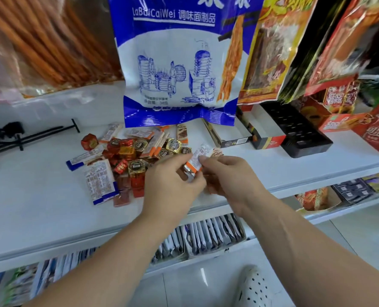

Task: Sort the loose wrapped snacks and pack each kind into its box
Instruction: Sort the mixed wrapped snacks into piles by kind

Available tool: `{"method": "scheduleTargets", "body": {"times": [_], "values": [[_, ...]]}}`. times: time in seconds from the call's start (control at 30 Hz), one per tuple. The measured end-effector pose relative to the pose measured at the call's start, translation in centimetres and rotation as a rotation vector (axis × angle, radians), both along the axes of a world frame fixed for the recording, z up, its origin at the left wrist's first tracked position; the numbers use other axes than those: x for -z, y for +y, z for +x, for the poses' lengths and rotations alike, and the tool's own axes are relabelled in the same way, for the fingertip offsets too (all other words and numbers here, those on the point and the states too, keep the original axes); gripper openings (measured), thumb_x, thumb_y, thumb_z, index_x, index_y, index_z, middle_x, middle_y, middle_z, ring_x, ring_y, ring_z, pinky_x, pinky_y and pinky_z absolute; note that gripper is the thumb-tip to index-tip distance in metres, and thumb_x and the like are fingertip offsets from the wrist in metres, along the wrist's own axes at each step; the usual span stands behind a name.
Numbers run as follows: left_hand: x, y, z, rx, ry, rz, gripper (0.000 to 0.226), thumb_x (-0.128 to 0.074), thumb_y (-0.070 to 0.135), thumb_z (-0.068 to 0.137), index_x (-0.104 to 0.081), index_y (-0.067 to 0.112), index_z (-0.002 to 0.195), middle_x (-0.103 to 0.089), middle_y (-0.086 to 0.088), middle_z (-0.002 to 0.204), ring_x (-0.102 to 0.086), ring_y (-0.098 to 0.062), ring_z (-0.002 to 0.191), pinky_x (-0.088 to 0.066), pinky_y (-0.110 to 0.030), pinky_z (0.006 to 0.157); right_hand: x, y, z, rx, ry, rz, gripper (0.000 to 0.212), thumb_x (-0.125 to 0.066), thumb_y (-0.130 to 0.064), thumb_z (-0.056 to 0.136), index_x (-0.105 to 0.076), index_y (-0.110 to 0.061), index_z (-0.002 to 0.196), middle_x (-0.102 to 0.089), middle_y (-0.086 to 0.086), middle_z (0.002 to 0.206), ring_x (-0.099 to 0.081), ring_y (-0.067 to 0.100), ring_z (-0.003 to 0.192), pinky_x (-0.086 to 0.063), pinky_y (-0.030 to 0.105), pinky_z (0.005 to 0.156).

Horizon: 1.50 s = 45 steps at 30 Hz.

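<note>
Left hand (pixel 173 187): fingers curled round a white-and-orange packet (pixel 197 159), lower end. Right hand (pixel 230 180): thumb and forefinger pinch the same packet at its upper end. The packet is held above the white shelf (pixel 40 196), just right of the pile of loose snacks (pixel 128 156). Behind the hands an open box (pixel 233 138) lies on the shelf, with a black tray (pixel 304 134) further right. A blue-and-white bag (pixel 173 63) hangs above the pile.

Both hands meet above the white shelf (pixel 40 196): left hand (pixel 173 187) and right hand (pixel 230 178) pinch one white-orange wrapped snack (pixel 196 161) beside the snack pile (pixel 126 156).
</note>
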<state>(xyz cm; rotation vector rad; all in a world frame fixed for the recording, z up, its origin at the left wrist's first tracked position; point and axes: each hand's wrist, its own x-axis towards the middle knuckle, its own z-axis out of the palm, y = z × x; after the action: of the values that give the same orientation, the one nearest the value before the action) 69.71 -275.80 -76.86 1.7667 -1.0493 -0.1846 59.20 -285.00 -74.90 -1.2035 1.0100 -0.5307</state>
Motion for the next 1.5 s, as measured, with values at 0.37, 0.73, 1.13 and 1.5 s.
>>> {"method": "scheduleTargets", "body": {"times": [0.37,0.73,1.13,1.5], "values": [[0.5,-0.5,6.7,-0.236,-0.57,0.283,0.046,-0.064,0.053,0.079,-0.069,0.016,0.105,-0.065,-0.007,0.098,-0.057,-0.031,0.09,-0.05,-0.04,0.075,1.7,-3.9,-1.4,-0.011,0.516,-0.657,0.011,-0.073,-0.033,0.084,-0.071,-0.023,0.081,-0.067,-0.006,0.07,-0.058,0.008,0.061,-0.043,0.024,0.057],[1.7,-1.2,8.8,-0.26,-0.429,0.397,0.036,-0.064,0.059,0.076,-0.074,0.026,0.083,-0.065,0.009,0.074,-0.058,-0.015,0.075,-0.052,-0.031,0.063,3.5,-4.0,-0.6,0.009,0.698,-0.992,0.021,-0.068,-0.044,0.083,-0.071,-0.023,0.083,-0.063,-0.001,0.088,-0.058,0.019,0.074,-0.049,0.03,0.063],[1.6,-2.2,9.3,-0.262,-0.463,0.464,0.03,-0.057,0.047,0.083,-0.071,0.023,0.071,-0.057,0.007,0.054,-0.055,-0.016,0.058,-0.05,-0.031,0.056,3.3,-4.2,1.3,-0.102,0.694,-0.821,0.01,-0.066,-0.036,0.086,-0.073,-0.028,0.083,-0.064,-0.014,0.076,-0.061,0.013,0.073,-0.047,0.025,0.06],[-2.2,-1.1,4.3,-0.073,0.179,0.124,0.027,-0.066,0.036,0.085,-0.072,0.013,0.071,-0.051,-0.009,0.049,-0.04,-0.018,0.043,-0.038,-0.035,0.041,-0.8,-1.8,1.6,-0.101,0.063,-0.254,0.02,-0.064,-0.037,0.093,-0.074,-0.02,0.091,-0.076,-0.001,0.087,-0.068,0.011,0.073,-0.05,0.025,0.06]]}}
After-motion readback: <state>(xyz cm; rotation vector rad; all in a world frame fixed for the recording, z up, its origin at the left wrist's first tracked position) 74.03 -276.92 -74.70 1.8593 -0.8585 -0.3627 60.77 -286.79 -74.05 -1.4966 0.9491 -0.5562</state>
